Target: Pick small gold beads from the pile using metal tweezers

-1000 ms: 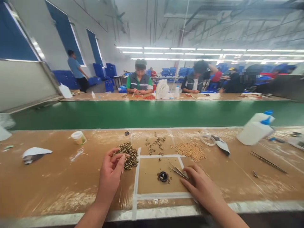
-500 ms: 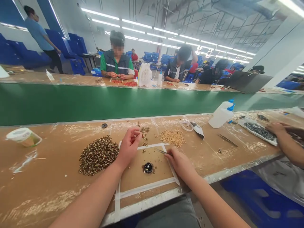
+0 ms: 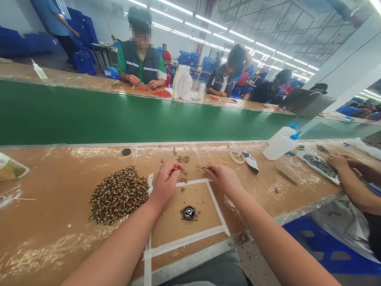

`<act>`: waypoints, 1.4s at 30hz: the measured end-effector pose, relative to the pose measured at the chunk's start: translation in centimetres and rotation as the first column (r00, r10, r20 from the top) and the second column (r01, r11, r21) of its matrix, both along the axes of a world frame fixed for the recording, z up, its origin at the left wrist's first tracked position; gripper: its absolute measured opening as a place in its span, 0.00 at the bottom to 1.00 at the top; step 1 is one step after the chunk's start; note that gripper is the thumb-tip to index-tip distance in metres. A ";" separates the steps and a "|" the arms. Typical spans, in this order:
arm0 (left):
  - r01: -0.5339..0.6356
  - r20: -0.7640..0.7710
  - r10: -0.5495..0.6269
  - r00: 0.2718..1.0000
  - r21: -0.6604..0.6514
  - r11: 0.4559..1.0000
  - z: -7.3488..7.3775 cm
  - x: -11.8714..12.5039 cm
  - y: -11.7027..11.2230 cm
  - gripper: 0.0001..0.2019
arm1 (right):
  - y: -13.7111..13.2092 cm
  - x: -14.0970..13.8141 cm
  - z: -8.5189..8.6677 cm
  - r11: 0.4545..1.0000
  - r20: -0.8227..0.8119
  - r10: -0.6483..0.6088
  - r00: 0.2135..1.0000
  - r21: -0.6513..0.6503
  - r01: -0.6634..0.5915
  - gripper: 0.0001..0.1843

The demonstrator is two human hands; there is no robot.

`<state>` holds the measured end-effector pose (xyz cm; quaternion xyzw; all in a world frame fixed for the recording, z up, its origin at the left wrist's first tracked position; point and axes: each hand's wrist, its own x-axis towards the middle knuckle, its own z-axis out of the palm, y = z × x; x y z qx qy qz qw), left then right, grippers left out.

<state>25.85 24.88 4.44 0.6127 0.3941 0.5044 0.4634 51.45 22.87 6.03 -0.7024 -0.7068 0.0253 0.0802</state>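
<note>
My right hand (image 3: 225, 178) is closed around a pair of thin metal tweezers (image 3: 203, 168), whose tips point left beside the pile of small beige beads (image 3: 222, 163). My left hand (image 3: 167, 183) has its fingers curled together, next to a few loose dark-and-gold pieces (image 3: 182, 159); whatever sits between the fingertips is too small to make out. Below both hands, a small round black dish (image 3: 189, 213) with shiny contents stands in a dark stain, inside a square of white tape (image 3: 187, 247). A large heap of dark-and-gold pieces (image 3: 119, 194) lies left of my left hand.
White bottles with blue tips (image 3: 281, 147), a clear ring (image 3: 238, 156) and other tweezers (image 3: 285, 175) lie to the right. A co-worker's hands (image 3: 339, 162) are by a tray of dark pieces (image 3: 320, 165). A black lid (image 3: 126, 151) and a plastic cup (image 3: 12, 167) are left.
My right hand has moved the tweezers up and away from the taped square, to the beige beads. My left hand stays near the loose pieces. The camera view has tilted and shifted.
</note>
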 end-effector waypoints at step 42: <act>0.531 0.599 -0.248 0.761 -0.358 0.768 1.5 0.6 0.2 0.26 | -3.8 -4.5 -4.0 0.921 -0.706 0.315 0.635 0.388 -0.026 0.12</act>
